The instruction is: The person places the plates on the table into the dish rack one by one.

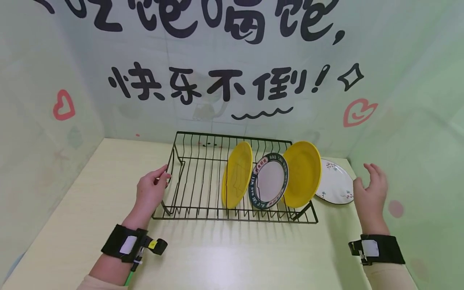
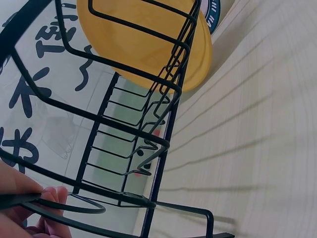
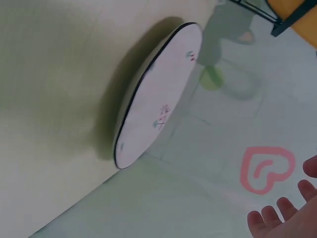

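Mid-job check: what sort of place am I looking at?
Probably a kitchen or dining mock-up: a black wire dish rack holds upright plates on a pale tabletop, against a printed wall with large Chinese lettering. I see no sink or stove.

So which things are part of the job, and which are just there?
Seems part of the job:
black wire rack, gripped by the left hand
round yellow plates standing in it
round white plate with dark lettered rim, also in it
white flowered plate, dark-edged, near the right hand

Just there:
pale wood-grained table
pale green backdrop with black writing
black wrist straps
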{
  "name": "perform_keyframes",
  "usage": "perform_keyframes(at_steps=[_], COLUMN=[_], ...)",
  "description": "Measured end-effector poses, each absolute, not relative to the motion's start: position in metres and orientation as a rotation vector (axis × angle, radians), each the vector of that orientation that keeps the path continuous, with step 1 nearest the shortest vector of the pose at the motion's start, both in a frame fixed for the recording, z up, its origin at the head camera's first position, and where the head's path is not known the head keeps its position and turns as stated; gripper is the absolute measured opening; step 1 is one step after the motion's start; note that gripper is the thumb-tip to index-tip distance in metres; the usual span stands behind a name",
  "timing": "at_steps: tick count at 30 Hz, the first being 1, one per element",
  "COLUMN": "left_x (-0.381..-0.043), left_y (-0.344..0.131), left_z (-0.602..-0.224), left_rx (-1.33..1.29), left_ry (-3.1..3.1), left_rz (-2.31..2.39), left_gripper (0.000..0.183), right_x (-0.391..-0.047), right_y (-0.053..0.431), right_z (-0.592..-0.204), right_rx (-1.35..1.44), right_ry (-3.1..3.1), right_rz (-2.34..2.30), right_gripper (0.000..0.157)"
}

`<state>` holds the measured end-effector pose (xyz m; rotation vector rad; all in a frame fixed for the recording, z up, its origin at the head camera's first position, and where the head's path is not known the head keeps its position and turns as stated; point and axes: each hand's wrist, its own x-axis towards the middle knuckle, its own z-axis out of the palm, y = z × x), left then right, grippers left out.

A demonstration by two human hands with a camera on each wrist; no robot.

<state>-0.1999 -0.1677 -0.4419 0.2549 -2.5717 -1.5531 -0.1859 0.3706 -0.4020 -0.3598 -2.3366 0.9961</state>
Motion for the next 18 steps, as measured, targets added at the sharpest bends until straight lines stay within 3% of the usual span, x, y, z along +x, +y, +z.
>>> perform_keyframes(at_steps=[10, 18], left_x=[-0.198, -0.199], left_y=[-0.168, -0.167], left_z=[-0.443, -0.442], left_rx=[0.259, 0.269], left_ry=[-2.577, -2.567], left_rz=[-1.575, -1.592], left_gripper=[0.040, 0.041], right_x=[-0.210, -0.217], right_y=[0.402, 0.414], right_z=[-0.439, -0.461], right_rx=[-0.371, -0.586], right_ry=[-2.738, -2.977], right_rz=[0.771, 0.723], right_gripper=[0.057, 0.082])
